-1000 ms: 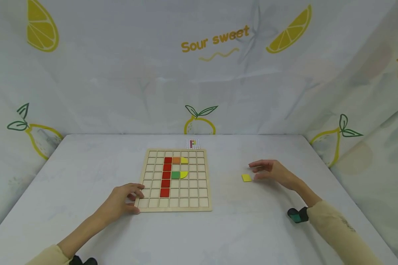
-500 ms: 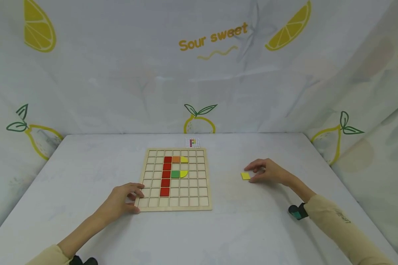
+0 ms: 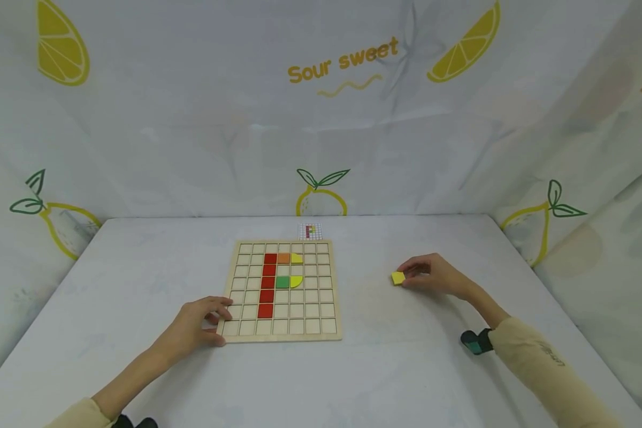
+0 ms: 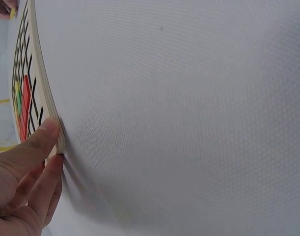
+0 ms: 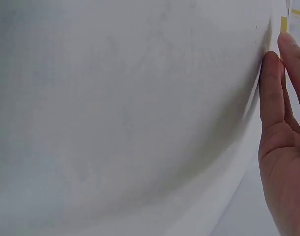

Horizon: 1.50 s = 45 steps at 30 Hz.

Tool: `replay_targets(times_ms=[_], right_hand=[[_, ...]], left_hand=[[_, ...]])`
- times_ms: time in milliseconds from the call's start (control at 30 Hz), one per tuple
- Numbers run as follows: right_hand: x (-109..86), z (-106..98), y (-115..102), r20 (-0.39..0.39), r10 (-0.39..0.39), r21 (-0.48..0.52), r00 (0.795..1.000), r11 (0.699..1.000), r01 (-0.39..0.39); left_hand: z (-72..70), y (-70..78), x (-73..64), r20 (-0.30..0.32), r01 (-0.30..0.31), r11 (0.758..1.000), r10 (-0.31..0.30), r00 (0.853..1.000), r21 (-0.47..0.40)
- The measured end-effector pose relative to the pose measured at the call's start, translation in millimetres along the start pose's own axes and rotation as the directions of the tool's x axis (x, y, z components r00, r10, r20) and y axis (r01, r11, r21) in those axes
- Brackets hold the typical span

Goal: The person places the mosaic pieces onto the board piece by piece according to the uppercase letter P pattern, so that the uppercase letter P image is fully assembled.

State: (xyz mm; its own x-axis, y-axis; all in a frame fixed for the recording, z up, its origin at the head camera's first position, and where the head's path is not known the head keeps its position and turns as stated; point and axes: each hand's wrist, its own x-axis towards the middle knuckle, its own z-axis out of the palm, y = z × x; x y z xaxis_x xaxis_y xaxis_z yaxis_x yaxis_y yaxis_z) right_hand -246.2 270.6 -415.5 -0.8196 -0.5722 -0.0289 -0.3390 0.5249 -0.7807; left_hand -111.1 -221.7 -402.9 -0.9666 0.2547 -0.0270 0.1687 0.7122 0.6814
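A wooden grid board [image 3: 283, 340] lies on the white table, left of the middle in the head view. My left hand [image 3: 192, 324] holds its near left corner between thumb and fingers, as the left wrist view also shows at the board's edge [image 4: 41, 69]. In the grid, red squares [image 3: 267, 282] form a column, with an orange square [image 3: 283, 258], a green square [image 3: 282, 282] and two yellow rounded tiles [image 3: 296, 282] beside it. To the right, my right hand [image 3: 436, 276] pinches a yellow square tile [image 3: 398, 278], which looks tilted up.
A small printed card [image 3: 310, 232] with a coloured grid pattern lies behind the board. A white cloth [image 3: 203, 119] with lemon prints hangs at the back and both sides of the table [image 3: 321, 386].
My right hand has moved left to the yellow square tile and taken hold of it; the tile has tipped up from lying flat. The left hand and the board stay put.
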Motion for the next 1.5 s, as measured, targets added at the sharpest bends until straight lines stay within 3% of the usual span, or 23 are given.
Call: replay_targets(times_ms=[133, 267, 433, 667, 933, 1300, 1500], right_hand=[[-4.5, -3.0, 2.1, -0.006, 0.095, 0.105, 0.995, 0.990, -0.094], [-8.1, -2.2, 1.1, -0.017, 0.154, 0.141, 0.988, 0.979, -0.150], [-6.3, 0.0, -1.4, -0.017, 0.136, 0.143, 0.991, 0.981, -0.133], [1.2, 1.2, -0.2, -0.025, 0.075, 0.060, 0.997, 0.995, -0.074], [1.2, 1.9, -2.4, -0.050, 0.140, 0.047, 0.989, 0.989, -0.138], [-7.2, 4.4, -6.3, -0.118, 0.237, 0.166, 0.964, 0.962, -0.216], [-11.3, 3.7, -4.8, -0.111, 0.281, 0.245, 0.953, 0.937, -0.247]], left_hand=[[0.1, 1.2, -0.9, 0.002, 0.000, 1.000, 0.000, 1.000, -0.010], [0.0, 2.0, -0.9, 0.006, -0.006, 1.000, 0.006, 1.000, -0.020], [-0.4, 2.8, -0.3, 0.007, -0.014, 1.000, 0.015, 1.000, -0.017], [-1.0, 3.2, 1.0, 0.003, -0.004, 1.000, 0.004, 1.000, 0.007], [-2.5, 2.1, 0.0, 0.000, -0.009, 1.000, 0.009, 1.000, -0.002], [-1.5, 0.4, 0.5, 0.006, 0.000, 1.000, 0.000, 1.000, -0.012], [-1.3, 0.2, 0.0, 0.008, -0.014, 1.000, 0.014, 1.000, -0.019]])
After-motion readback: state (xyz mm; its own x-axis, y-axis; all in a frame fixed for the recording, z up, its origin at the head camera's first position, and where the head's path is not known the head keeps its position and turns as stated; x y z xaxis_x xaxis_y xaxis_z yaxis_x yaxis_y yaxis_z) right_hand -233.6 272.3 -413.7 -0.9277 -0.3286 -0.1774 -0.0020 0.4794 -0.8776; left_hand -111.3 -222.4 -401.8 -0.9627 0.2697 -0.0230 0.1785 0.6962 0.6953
